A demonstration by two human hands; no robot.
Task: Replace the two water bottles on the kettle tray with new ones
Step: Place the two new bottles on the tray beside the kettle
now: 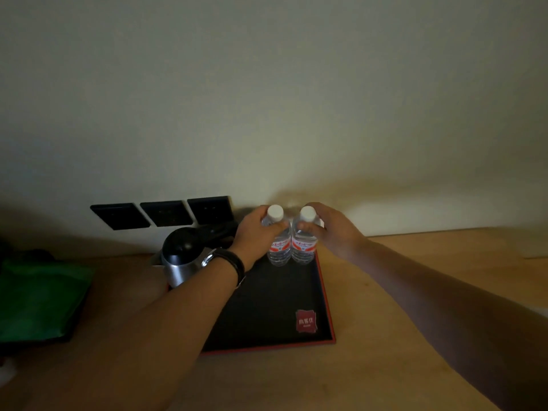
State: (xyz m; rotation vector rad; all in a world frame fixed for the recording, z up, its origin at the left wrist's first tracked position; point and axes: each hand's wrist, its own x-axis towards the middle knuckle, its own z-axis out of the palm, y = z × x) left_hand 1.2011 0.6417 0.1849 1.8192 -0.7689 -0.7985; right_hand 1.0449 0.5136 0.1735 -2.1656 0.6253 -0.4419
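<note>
Two clear water bottles with white caps and red-and-white labels stand upright side by side at the far end of a black tray with a red rim (326, 295). My left hand (255, 235) is wrapped around the left bottle (279, 247) just below its cap. My right hand (335, 229) grips the right bottle (304, 247) at the same height. Both bottle bases appear to rest on the tray. A steel kettle with a black lid (181, 256) stands at the tray's far left corner, partly hidden behind my left wrist, which wears a dark watch.
The tray lies on a wooden counter (415, 292) against a pale wall. Three black socket plates (163, 213) are on the wall behind the kettle. A green bag (41, 298) lies on the counter at the left. A small red card (306, 321) sits on the tray's near right corner.
</note>
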